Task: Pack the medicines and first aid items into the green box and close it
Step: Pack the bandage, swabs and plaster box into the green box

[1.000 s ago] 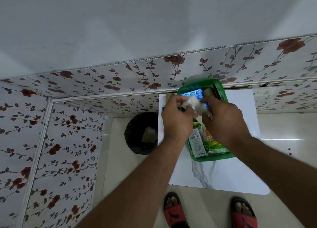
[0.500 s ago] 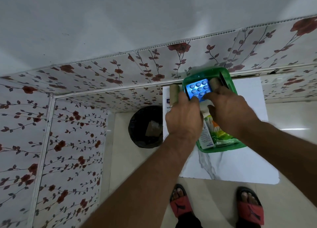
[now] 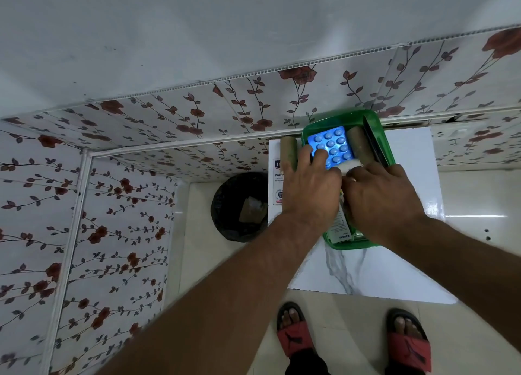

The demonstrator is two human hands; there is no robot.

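Observation:
The open green box sits on a white marble-look tabletop against the wall. Inside lie a blue blister pack of tablets, a brown roll, a black item along the right wall and a white medicine carton at the near end. Both hands press a white wad down into the box middle: my left hand covers the box's left side, my right hand its centre. A second brown roll lies outside, left of the box.
A white labelled packet lies on the table under my left hand. A black waste bin stands on the floor to the left. Floral wall panels close off the back and left. My feet in red sandals stand below the table edge.
Both hands have lowered the white wad from above the box down into it, between the blister pack and the carton. The camera view has shifted slightly.

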